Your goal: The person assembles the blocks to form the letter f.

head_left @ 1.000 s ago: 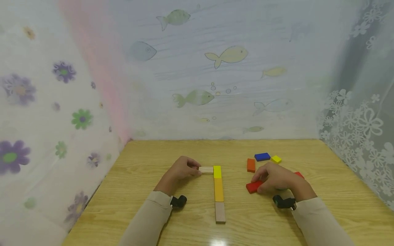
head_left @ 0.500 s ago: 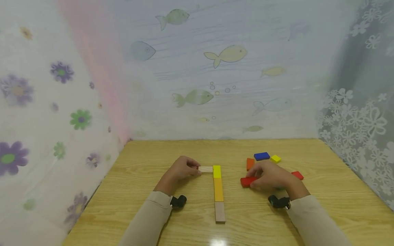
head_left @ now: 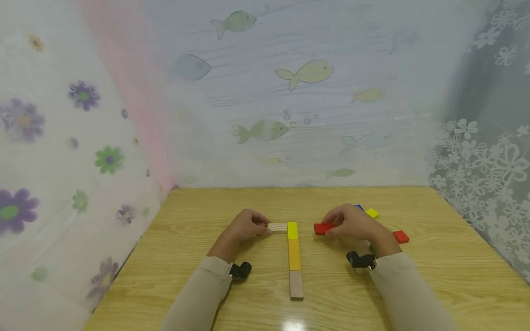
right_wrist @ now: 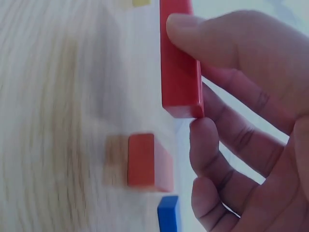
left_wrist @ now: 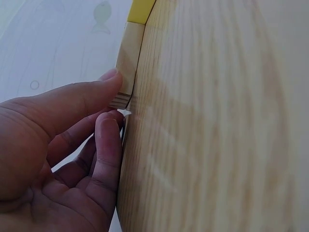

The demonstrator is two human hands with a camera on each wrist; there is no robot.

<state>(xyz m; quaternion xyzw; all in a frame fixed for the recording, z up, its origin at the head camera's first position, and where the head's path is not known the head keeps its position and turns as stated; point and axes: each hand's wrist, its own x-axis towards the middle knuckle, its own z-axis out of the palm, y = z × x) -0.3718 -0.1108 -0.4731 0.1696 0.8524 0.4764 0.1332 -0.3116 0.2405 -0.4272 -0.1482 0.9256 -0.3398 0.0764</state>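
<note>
My left hand point(head_left: 248, 226) pinches the end of a pale natural wood block point(head_left: 277, 227) that lies flat against a yellow block point(head_left: 292, 230); the left wrist view shows thumb and fingertip on the pale block point(left_wrist: 126, 67). The yellow block heads a column with an orange-yellow block point(head_left: 294, 255) and a beige block point(head_left: 296, 285) below it. My right hand point(head_left: 352, 223) holds a red block point(head_left: 320, 228) just right of the yellow one, lifted off the table; the red block point(right_wrist: 178, 63) sits between thumb and fingers.
Loose blocks lie at the right on the wooden table point(head_left: 186, 276): a small yellow one point(head_left: 372, 213), a red one point(head_left: 400, 236), an orange one point(right_wrist: 142, 160) and a blue one point(right_wrist: 169, 212). Patterned curtains close in the back and both sides.
My right hand has carried the red block up and left, from near the loose pile toward the yellow block. My left hand has stayed on the pale block.
</note>
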